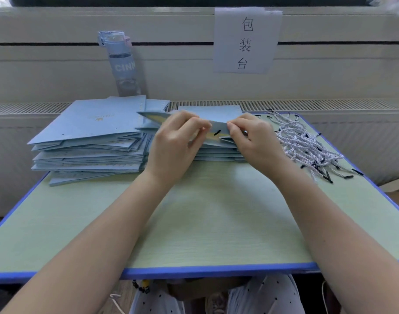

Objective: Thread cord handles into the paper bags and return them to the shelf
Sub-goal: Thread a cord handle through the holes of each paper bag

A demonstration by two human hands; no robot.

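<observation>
Both my hands hold one light blue paper bag [218, 126] by its opened top edge, above a short stack of flat bags [219, 154]. My left hand [176, 141] pinches the bag's rim on the left. At the right end, my right hand [250, 139] pinches the same rim. A black cord tip [217, 132] pokes through the bag wall between my hands; the cord's remainder is hidden. A taller pile of flat blue bags [89, 141] lies to the left. White twisted cords with black tips [307, 143] lie heaped on the right.
The pale green table [194, 223] has a blue edge. A clear water bottle [123, 64] stands behind the left pile against the wall. A paper sign [246, 39] hangs on the wall. A radiator grille [307, 105] runs behind the table.
</observation>
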